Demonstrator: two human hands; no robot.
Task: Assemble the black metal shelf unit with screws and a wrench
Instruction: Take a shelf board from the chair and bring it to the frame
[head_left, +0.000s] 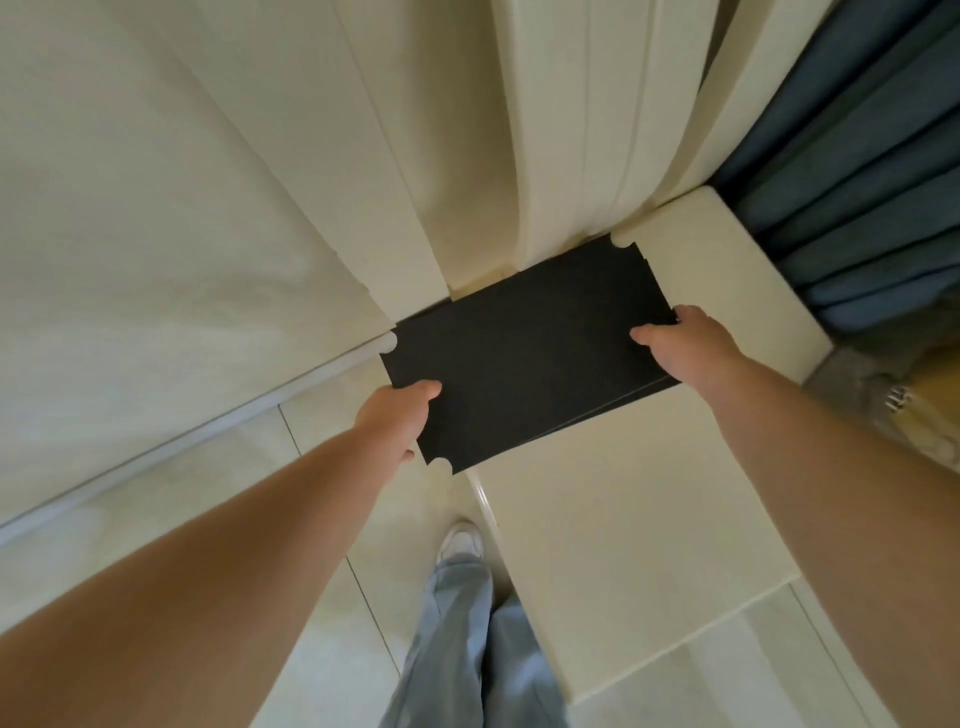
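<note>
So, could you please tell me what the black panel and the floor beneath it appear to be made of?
Black panel: thin flat sheet, matte black, with notched corners; probably painted metal, though the look alone leaves that open. Floor: pale glossy tiles, going by the thin joint lines and soft reflections.

The black shelf panel (524, 358) has a matt, faintly grainy finish with no glare, its edges and notched corners cleanly cut. The cream table top (628, 561) beneath it looks smooth with a soft satin sheen. The floor tiles (332, 649) are pale and glossy, showing blurred reflections. The blue curtain (852, 197) is matt woven cloth hanging in folds. The trousers (457, 649) are soft, light grey-blue fabric, and the white shoe (460, 540) looks smooth.
</note>
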